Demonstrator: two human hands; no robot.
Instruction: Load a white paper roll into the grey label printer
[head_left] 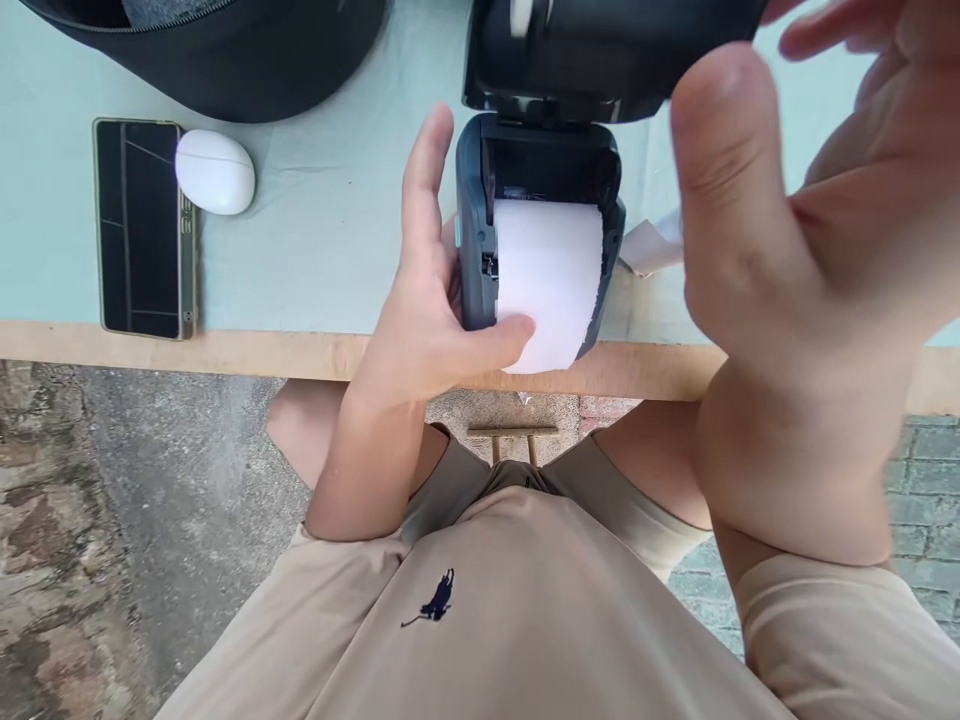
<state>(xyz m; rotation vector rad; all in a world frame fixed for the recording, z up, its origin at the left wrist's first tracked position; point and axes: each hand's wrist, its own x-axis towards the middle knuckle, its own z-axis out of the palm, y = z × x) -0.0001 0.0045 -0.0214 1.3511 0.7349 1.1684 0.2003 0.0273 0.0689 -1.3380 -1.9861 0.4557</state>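
Observation:
A small dark printer (474, 200) stands near the table's front edge, its black lid (600, 50) swung up and back. White paper (551, 270) comes out of its open body and hangs toward me. My left hand (435, 310) grips the printer's left side, its thumb pressing on the paper. Large and close to the camera, my right hand (810, 220) is at the lid's right end, thumb against the lid's edge; part of its fingers is cut off by the frame. Behind it, a piece of white paper (652, 247) lies right of the printer.
A phone (139, 230) lies at the left with a white mouse (216, 172) resting against its right edge. A black zippered case (255, 60) is at the upper left. The wooden table edge (225, 345) runs across in front of my body.

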